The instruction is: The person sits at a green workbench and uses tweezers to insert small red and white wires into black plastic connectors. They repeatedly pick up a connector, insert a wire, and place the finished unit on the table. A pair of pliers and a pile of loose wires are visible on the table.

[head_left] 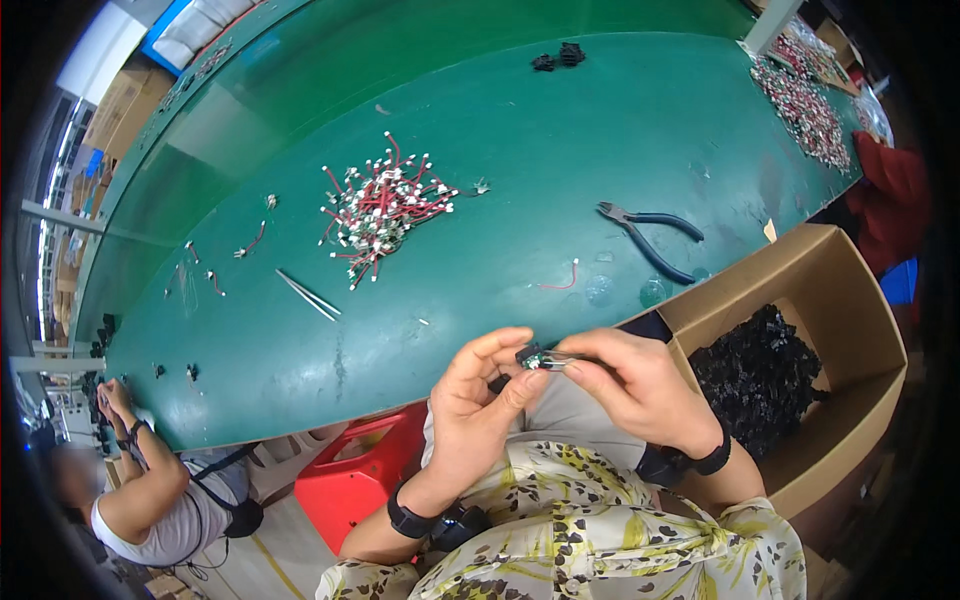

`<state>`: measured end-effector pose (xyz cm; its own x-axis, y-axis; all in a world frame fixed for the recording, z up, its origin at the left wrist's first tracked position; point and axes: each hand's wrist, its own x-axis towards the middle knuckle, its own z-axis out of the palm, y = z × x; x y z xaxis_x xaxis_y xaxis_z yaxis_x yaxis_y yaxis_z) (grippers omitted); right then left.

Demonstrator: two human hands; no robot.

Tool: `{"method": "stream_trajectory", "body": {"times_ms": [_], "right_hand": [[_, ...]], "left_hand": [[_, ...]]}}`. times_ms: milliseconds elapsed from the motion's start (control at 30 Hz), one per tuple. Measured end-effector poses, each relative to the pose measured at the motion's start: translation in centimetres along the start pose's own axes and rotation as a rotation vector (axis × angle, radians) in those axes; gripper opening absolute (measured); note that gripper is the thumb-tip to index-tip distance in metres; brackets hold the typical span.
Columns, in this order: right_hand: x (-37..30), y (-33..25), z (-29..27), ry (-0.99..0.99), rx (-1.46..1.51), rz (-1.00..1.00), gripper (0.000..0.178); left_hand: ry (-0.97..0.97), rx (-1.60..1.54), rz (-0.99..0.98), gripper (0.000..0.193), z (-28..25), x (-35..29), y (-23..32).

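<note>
Near the table's front edge, my left hand [470, 405] pinches a small black plastic housing [526, 354] between thumb and fingers. A bit of green circuit board with white spots shows at the housing's side. My right hand [640, 385] is closed on thin metal tweezers [563, 358], whose tips reach the green board. Both hands meet at this part, above my lap. On the green table [480, 260] beyond them lies a pile of short red wires with white connectors [385, 210]. One loose red wire [562, 284] lies closer to my hands.
Dark-handled cutting pliers [650, 235] lie at the right; another pair of tweezers [308, 296] lies left. A cardboard box [850, 330] beside me holds many black pieces. More wires [805, 115] are heaped far right. Another person [150, 490] works at the left, near a red stool [350, 480].
</note>
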<state>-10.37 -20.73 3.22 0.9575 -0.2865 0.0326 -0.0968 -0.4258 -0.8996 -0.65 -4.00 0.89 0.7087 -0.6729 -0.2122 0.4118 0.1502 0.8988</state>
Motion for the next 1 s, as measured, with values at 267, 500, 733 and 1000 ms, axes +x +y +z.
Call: {"method": "stream_trajectory", "body": {"times_ms": [267,500,733,1000], "right_hand": [[1.1,-1.1,0.1,-0.156,0.292,0.084,0.023],[-0.9,-0.9,3.7,0.059,0.816,0.29,0.022],[-1.3,-2.3,1.8,0.085,0.337,0.129,0.025],[0.0,-2.3,0.4,0.029,-0.21,-0.188,0.016]], "left_hand": [[-0.189,0.321,0.229,0.041,-1.1,-0.5,0.8],[-0.082,0.224,0.329,0.032,-1.1,-0.8,0.4],[-0.046,0.251,0.311,0.027,-1.3,-1.0,0.4],[-0.059,0.264,0.333,0.024,-1.3,-0.6,-0.1]]}}
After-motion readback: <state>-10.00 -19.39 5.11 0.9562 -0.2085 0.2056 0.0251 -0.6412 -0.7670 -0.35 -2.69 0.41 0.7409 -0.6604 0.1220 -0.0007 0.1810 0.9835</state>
